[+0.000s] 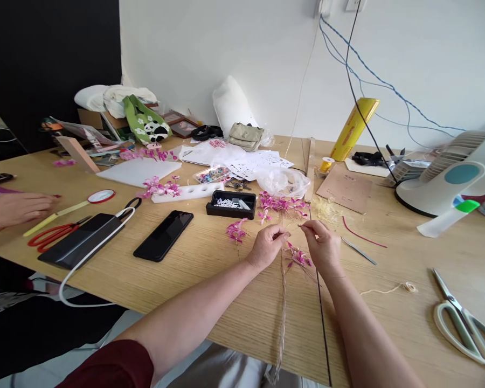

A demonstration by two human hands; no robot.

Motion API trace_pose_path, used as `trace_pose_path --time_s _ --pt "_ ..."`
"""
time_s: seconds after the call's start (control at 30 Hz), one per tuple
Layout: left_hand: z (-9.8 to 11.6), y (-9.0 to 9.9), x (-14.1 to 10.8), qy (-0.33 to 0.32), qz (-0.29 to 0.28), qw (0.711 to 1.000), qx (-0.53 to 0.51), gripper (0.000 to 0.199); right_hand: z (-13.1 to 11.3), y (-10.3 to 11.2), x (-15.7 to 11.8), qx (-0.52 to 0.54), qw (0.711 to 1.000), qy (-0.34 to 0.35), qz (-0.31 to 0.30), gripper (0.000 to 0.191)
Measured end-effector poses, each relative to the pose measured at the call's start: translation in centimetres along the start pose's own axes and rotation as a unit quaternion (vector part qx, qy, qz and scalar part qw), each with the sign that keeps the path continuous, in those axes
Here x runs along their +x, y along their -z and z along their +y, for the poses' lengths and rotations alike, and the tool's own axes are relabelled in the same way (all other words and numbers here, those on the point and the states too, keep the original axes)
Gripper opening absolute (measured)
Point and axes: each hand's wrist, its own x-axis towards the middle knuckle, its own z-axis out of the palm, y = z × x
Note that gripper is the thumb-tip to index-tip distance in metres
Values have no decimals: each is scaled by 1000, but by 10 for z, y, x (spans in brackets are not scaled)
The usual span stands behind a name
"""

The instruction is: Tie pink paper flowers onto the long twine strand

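Observation:
My left hand (268,245) is closed in a pinch near the table's middle, over the upper end of a twisted beige cord (283,302) that runs down past the front edge. To its right, my right hand (321,245) pinches too, fingertips at a fine thread or wire too small to make out. Pink flower sprigs surround them: one cluster (281,203) behind the hands, one (299,256) between the wrists, one (236,231) left of my left hand. Behind stands a black tray (231,205) of small white pieces.
A black phone (164,235), power bank (81,241) and red-handled scissors (52,235) lie left, near another person's hand (20,209). At right are large scissors (461,323), tweezers (358,250), a glue bottle (447,220) and a white fan (448,167). A yellow roll (353,129) stands behind.

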Motion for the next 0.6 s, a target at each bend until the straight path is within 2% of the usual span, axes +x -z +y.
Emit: trace_pose_path --time_s 0.13,0.27,0.37,0.47,0.6 --pt "-1 0 -1 10 9 1000 -24 18 6 5 5 32 995 -70 62 14" --pt "-2 1 0 40 53 991 -119 22 9 6 5 97 991 -71 55 11" --pt "-3 2 0 78 68 968 -230 28 9 5 3 152 986 -54 50 10" --pt "-3 3 0 108 33 947 -301 34 6 3 1 186 982 -24 4 8" --pt "1 3 -1 122 -62 932 -337 32 1 0 -1 234 971 -9 -43 7"
